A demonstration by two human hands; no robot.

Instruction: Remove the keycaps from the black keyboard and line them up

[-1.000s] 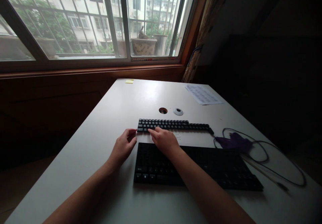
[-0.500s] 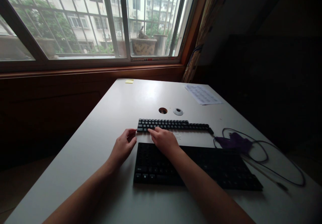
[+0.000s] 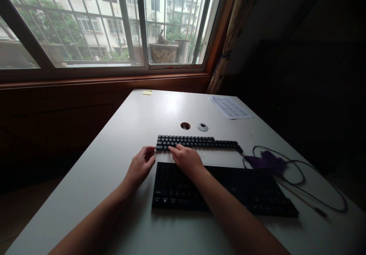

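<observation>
Rows of black keycaps (image 3: pixel 197 141) stand in a block on the white table, behind a black computer keyboard (image 3: pixel 243 186) whose key area is mostly in shadow. At the block's left end, my left hand (image 3: pixel 141 163) rests with fingers curved, its thumb apart and its fingertips against the end keycaps. My right hand (image 3: pixel 185 158) reaches across the keyboard, index finger stretched out to the front row of keycaps near the left. Its other fingers are bent and partly hidden. I see nothing lifted in either hand.
On the right lie a dark cable (image 3: pixel 303 178) and a purple cloth (image 3: pixel 267 162). Beyond the keycaps are a cable hole (image 3: pixel 185 126) and a round cover (image 3: pixel 203 127). Printed paper (image 3: pixel 231 107) and a yellow sticky note (image 3: pixel 147 92) lie near the far edge.
</observation>
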